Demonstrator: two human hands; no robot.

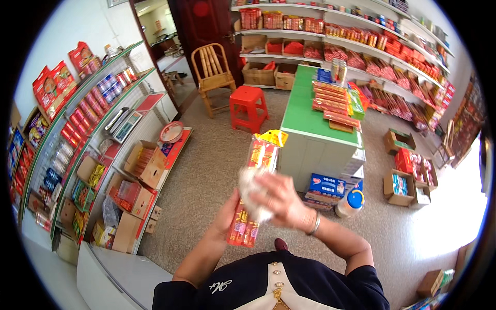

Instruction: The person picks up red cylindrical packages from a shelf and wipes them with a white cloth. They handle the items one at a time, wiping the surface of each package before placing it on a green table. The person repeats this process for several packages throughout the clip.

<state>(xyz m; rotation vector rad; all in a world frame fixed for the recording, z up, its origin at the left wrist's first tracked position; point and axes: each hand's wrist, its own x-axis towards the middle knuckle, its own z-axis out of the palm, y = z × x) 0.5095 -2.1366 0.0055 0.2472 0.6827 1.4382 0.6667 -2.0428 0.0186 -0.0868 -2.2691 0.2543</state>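
Note:
In front of my chest I hold up a long, clear-wrapped pack of red and gold tubes (244, 228) with a yellow header at its top end. My left hand (225, 215) grips its left side near the middle, some fingers hidden behind it. A white cloth (250, 186) is bunched under my right hand (285, 201) and lies against the front of the pack. The right hand and cloth are blurred. Beyond the pack's upper right stands a green-topped counter (300, 104), with several similar red and gold packs (331, 97) stacked on it.
Stocked shelves (116, 104) line the left, holding a scale (128, 126). A red plastic stool (248, 106) and bamboo chair (213, 73) stand ahead. Blue cartons (325, 186) and a blue-lidded jar (350, 203) sit beside the counter. Open boxes (401, 188) lie on the right floor.

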